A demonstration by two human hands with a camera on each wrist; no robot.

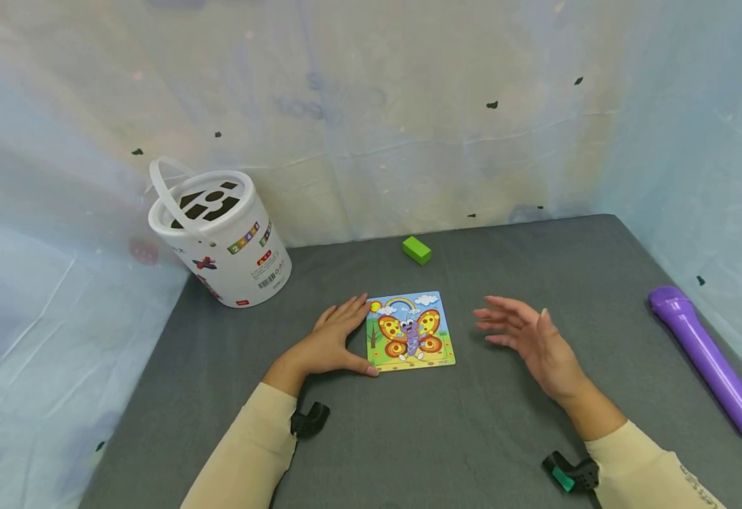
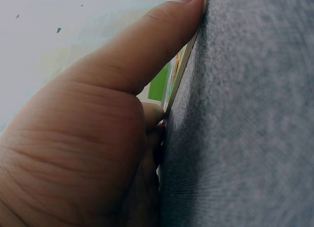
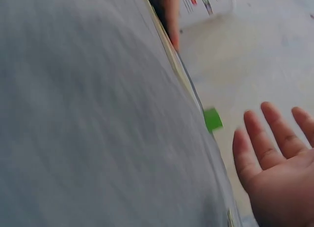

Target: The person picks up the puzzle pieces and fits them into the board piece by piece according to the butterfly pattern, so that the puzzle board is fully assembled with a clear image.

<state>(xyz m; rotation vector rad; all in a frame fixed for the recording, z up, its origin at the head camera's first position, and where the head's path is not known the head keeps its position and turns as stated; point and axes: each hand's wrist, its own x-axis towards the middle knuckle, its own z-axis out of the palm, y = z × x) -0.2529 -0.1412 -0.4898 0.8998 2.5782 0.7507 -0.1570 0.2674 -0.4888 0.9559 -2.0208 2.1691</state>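
A flat square picture board [image 1: 412, 331], printed with a cartoon butterfly under a rainbow, lies on the grey table. My left hand [image 1: 332, 343] rests at its left side, fingers stretched out and the thumb on the lower left corner. In the left wrist view that thumb [image 2: 147, 40] lies along the board's thin edge [image 2: 181, 70]. To the right of the board, my right hand [image 1: 536, 344] is held apart from it, palm turned inward and fingers loosely extended, with nothing in it. The right wrist view shows its spread fingers [image 3: 274, 138].
A green block [image 1: 417, 250] sits behind the board near the table's back edge. At the back left stands a white bucket [image 1: 230, 247] with a handle and shaped holes in its lid. A purple tube [image 1: 711, 364] lies along the right edge. Pale sheeting [image 1: 409, 141] hangs around the table [image 1: 421, 438].
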